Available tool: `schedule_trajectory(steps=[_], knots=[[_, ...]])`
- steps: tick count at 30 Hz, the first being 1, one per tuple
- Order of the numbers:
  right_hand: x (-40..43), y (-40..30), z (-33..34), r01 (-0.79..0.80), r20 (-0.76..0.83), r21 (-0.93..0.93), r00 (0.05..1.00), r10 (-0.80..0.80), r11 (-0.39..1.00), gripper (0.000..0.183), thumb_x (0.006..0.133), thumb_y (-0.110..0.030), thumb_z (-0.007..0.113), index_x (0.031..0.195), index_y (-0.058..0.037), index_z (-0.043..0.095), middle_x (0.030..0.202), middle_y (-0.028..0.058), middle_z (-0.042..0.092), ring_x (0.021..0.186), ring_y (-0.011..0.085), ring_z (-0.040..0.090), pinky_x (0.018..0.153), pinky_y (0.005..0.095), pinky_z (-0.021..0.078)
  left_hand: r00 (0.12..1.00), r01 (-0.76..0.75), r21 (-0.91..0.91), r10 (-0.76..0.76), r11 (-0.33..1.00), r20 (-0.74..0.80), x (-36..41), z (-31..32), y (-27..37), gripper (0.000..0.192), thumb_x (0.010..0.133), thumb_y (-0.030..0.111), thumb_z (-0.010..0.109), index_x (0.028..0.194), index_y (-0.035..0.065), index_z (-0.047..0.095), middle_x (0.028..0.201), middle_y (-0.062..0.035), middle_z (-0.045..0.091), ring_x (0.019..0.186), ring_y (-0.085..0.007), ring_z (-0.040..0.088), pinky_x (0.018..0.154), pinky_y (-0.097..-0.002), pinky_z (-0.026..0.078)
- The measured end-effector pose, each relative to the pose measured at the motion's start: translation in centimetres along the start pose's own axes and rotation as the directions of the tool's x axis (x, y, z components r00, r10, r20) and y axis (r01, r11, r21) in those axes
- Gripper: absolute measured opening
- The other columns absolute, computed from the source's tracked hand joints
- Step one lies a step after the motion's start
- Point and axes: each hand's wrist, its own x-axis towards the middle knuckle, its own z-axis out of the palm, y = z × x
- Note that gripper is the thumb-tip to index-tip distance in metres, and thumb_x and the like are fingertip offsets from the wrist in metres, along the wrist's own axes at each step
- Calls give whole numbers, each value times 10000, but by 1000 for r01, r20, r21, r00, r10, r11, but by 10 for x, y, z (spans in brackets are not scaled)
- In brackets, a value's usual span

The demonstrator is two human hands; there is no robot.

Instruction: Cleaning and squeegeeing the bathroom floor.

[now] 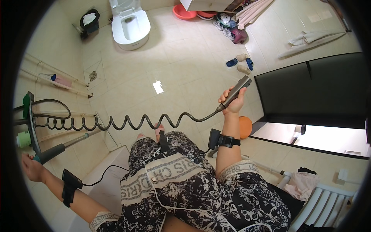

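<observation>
My right hand [234, 103] grips a grey handheld spray gun [236, 92] over the tiled floor, its head tilted up and away to the right. From its lower end a dark coiled hose [139, 121] stretches left to a wall shelf [34, 127]. My left hand [32, 168] is at the far left rim of the view, fingers curled, beside the end of a pole's dark grip [52, 153]. Whether the fingers close on that grip or on something behind it is hidden. A green-capped container [23, 139] sits by the shelf, just above this hand.
A white toilet [130, 29] and a black-lined bin [89, 21] stand ahead. Slippers [243, 69], shoes and red basins [185, 13] lie ahead right. Towel rails [55, 78] line the left wall. A dark glossy panel [310, 92] and a white slatted seat [324, 206] are at right.
</observation>
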Motion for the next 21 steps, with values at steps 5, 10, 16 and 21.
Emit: schedule_trajectory(steps=[5,10,16,21], knots=[[0,9,16,-8,106,-64,994,14,998,583,858,-663,302,850,-101,456,581,54,461,455,179,466,447,317,416,1000,-4,-26,4,1000,2,-1,-5,-5,291,852,291,548,813,19,645,736,-4,583,688,-90,527,697,-208,418],[3,7,33,23,164,-58,986,-13,998,582,865,-658,291,860,-101,458,591,56,469,455,178,468,447,313,417,1000,-12,-24,12,1000,-18,-4,-14,-8,297,872,290,537,811,17,639,745,-5,576,689,-93,526,695,-209,422],[6,9,47,11,225,-31,974,-4,999,561,882,-627,288,860,-91,452,591,67,481,444,185,480,441,320,436,999,-7,-44,5,999,-35,-9,-29,-12,288,874,276,530,807,17,636,742,-9,574,685,-95,524,690,-212,427],[9,9,52,82,148,-73,986,-71,994,584,862,-665,277,853,-108,451,586,54,463,457,176,462,456,315,419,997,33,-67,-38,997,-68,-19,-38,-2,284,873,274,529,799,21,633,736,-7,569,681,-96,523,689,-211,427]])
